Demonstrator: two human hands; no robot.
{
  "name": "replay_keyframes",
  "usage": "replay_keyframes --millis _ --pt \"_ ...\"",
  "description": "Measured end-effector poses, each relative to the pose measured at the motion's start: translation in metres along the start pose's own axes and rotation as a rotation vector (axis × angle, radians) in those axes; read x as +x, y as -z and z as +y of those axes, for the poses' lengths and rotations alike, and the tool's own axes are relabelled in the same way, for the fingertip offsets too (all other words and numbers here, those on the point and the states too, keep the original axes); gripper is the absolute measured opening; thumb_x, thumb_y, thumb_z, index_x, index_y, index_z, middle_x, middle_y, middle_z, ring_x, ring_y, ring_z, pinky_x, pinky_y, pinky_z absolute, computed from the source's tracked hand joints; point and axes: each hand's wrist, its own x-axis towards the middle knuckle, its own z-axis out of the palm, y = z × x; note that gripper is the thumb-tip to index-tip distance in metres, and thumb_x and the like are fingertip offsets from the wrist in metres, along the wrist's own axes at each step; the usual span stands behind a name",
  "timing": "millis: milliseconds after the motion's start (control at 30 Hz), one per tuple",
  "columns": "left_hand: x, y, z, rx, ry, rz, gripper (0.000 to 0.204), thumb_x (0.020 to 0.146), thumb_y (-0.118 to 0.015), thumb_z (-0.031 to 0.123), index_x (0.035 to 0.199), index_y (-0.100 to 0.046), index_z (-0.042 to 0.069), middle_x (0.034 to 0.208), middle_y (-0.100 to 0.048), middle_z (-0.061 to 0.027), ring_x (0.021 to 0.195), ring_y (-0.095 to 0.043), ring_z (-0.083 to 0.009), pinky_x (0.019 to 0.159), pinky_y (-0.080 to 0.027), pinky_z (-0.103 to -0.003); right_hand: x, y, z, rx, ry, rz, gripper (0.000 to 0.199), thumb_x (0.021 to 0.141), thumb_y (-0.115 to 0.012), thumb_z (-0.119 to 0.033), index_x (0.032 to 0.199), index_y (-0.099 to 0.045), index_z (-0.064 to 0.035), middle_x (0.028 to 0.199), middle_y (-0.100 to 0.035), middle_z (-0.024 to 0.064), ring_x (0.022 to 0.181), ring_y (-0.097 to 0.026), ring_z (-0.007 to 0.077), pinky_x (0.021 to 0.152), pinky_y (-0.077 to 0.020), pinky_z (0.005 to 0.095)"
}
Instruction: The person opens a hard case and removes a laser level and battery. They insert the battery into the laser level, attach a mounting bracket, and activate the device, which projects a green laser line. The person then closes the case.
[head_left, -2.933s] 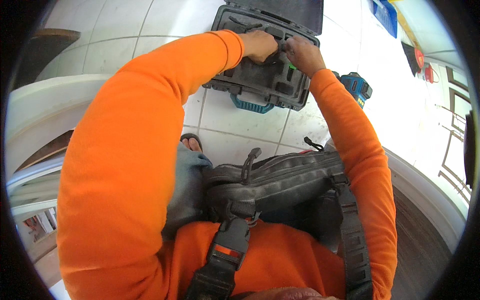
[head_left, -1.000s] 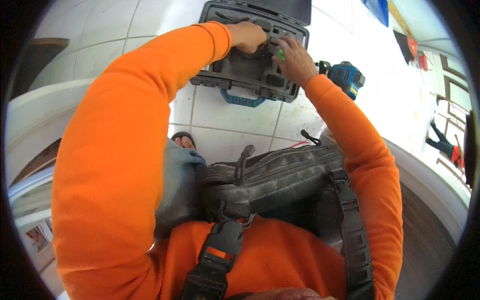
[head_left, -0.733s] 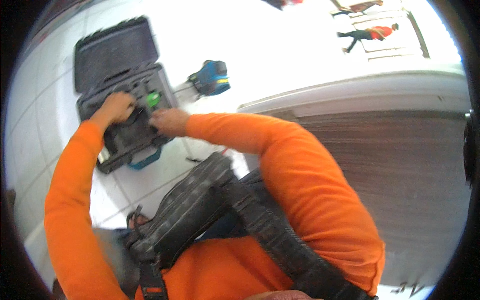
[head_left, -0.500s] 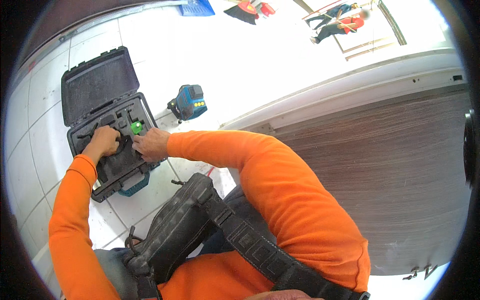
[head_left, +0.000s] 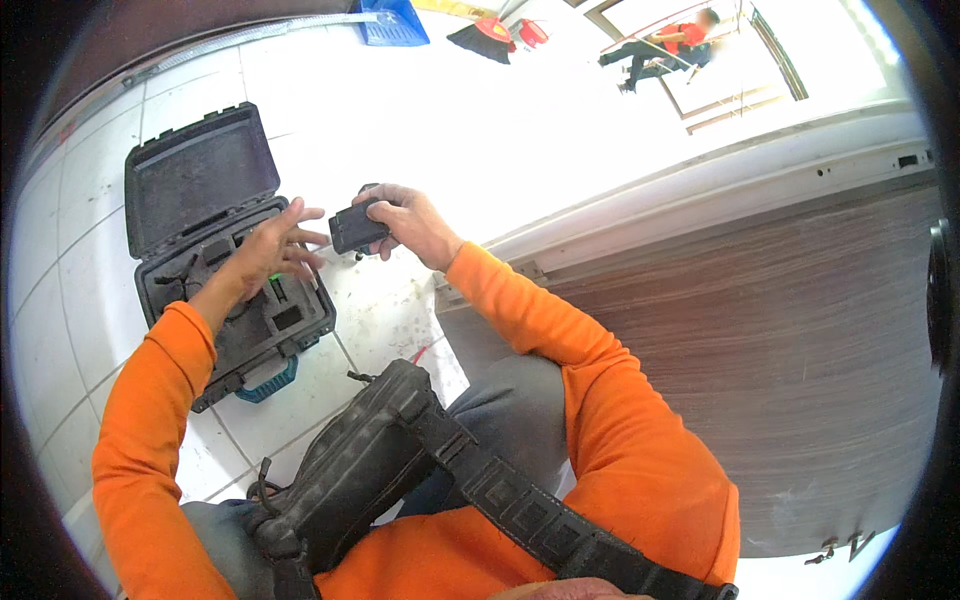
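Observation:
My right hand grips a black rectangular block, which looks like a battery pack, above the tiled floor. Just left of it, my left hand has its fingers spread and holds nothing, over an open black hard case. The grey foam insert of the case has cut-outs, with a small green piece and some dark items in them. The hand and block cover most of the blue instrument on the floor behind them.
A wood-grain panel lies to my right, alongside a pale ledge. Farther off are a blue dustpan and a red-and-black broom head. People are in the far background. A black tool belt crosses my waist.
My right hand has moved out of the case, up and to the right, with the black block in it. My left hand has lifted from the foam, its fingers now spread.

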Motion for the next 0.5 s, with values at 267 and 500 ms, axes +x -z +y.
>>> replay_keyframes --millis 267,500 --pt "0.031 -0.021 -0.004 -0.186 -0.075 0.011 0.042 0.109 -0.045 0.037 0.123 -0.063 0.001 0.093 -0.065 -0.0048 0.075 -0.059 -0.0108 0.065 -0.049 -0.025 -0.011 -0.008 -0.001 -0.257 0.354 -0.01 0.052 0.093 -0.072 -0.01 0.141 -0.051 -0.0027 0.113 -0.065 0.0108 0.098 -0.065 0.0157 0.087 -0.057 0.0305" --pt "0.038 -0.025 -0.002 0.077 -0.017 0.101 0.038 0.105 -0.05 0.033 0.129 -0.064 0.007 0.101 -0.069 -0.0066 0.076 -0.061 -0.013 0.063 -0.049 -0.027 -0.012 0.017 0.014 -0.458 0.534 0.139 0.041 0.091 -0.078 -0.013 0.128 -0.062 -0.0066 0.114 -0.069 0.0042 0.105 -0.067 0.0168 0.089 -0.0558 0.0299"
